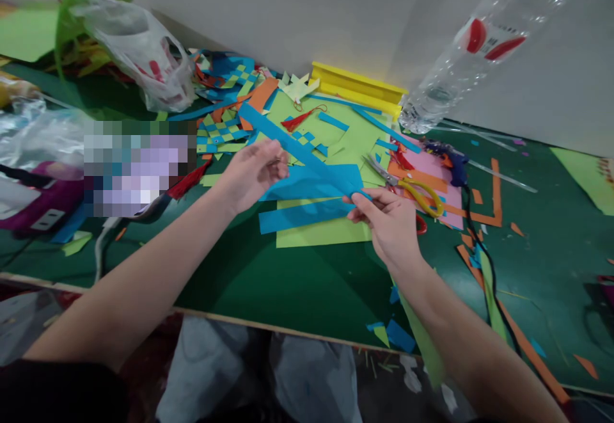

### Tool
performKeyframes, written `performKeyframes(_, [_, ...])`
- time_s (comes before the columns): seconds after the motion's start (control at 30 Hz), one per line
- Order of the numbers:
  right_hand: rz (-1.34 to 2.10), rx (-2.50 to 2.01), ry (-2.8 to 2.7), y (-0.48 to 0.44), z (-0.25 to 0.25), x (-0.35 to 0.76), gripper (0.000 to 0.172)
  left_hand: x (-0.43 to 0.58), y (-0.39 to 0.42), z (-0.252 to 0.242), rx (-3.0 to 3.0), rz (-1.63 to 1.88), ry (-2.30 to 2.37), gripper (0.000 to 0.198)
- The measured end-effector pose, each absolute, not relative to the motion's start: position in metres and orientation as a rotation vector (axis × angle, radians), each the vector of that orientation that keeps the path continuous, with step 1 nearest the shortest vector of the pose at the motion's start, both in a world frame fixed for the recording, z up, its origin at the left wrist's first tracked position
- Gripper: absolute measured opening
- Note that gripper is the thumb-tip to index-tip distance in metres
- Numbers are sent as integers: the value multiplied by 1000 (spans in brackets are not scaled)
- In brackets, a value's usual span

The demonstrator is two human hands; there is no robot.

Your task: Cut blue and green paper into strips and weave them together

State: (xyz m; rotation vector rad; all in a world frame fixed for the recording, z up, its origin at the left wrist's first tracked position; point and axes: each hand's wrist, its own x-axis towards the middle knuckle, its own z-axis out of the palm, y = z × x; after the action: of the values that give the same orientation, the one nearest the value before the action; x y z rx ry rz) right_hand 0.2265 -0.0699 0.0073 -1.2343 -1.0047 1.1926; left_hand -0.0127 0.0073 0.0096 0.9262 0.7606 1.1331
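A long blue paper strip (307, 159) slants over the paper pile. My right hand (391, 221) pinches its lower right end between thumb and fingers. Beside the strip's left side is my left hand (254, 176), its fingers curled in and closed; whatever they hold, if anything, is hidden. Below lie a wider blue paper sheet (314, 181), another blue strip (302, 216) and a light green paper sheet (321, 237). Scissors with yellow handles (425, 194) rest just beyond my right hand.
Woven blue-green paper pieces (223, 134), a red tassel (298, 119) and a yellow plastic channel (357, 85) lie behind. A clear plastic bottle (480, 45) leans at right, near a blue glue gun (453, 162) with a black cable. At left are a plastic bag (144, 58) and a blurred-out device.
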Motion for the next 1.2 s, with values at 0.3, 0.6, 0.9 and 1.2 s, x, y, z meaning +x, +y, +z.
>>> performKeyframes(0.3, [1584,-1225,-1078,-81,9,214,31,8,-21,20,1559,613,777,30])
performKeyframes(0.6, [1684,-1252,-1265,-80,4,217,29,2,-9,12,1397,882,1079,40])
performKeyframes(0.9, [1634,-1273,-1331,-75,11,225,29,-24,19,13,961,1530,1141,29])
performKeyframes(1.2, [1412,-1343,-1335,-65,12,235,30,-41,22,11,1429,1805,1440,30])
